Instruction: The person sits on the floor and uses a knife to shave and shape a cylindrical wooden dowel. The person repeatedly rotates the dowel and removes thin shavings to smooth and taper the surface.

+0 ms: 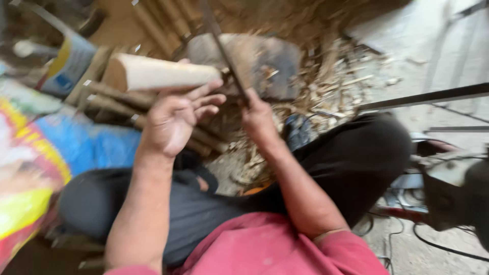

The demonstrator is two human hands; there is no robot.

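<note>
My left hand [175, 114] grips a pale, peeled wooden billet [158, 73] that lies nearly level and points right toward a chopping block [265, 58]. My right hand [257, 117] is closed on the handle of a long dark blade [224, 48] that runs up and left, its edge near the billet's right end. I sit with dark trousers, knees spread either side of the block. The picture is motion-blurred.
Wood chips and shavings [331, 81] litter the ground around the block. Several rough sticks [117, 102] lie at the left, beside a tin can [69, 63] and a coloured sack [30, 153]. A dark metal bar [428, 97] and a machine with cables [448, 193] stand at the right.
</note>
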